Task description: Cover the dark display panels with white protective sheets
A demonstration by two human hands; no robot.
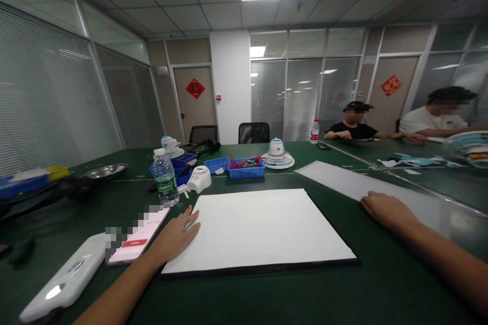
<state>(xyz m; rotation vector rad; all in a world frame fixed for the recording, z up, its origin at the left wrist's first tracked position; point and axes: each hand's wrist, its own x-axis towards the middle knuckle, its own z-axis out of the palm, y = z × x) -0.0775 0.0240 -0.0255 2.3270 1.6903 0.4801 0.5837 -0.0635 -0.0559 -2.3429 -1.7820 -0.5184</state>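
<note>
A white drawing board [263, 231] with a dark edge lies flat on the green table. At its left edge rests my left hand [179, 233], fingers spread and the fingertips touching the white surface. To the right, my right hand [389, 210] is closed at the near edge of a translucent whitish sheet [343, 177]; its fingers are curled, with the tips hidden underneath. Beside my left forearm are a phone [139, 238] with a lit pink screen and a white oblong device [72, 277].
Beyond the board stand a water bottle [165, 180], a white plastic housing [199, 179], a blue tray [247, 170] of red wires and a white fan part [278, 155]. A metal dish [107, 170] is at left. Two people [353, 124] sit across the table, right.
</note>
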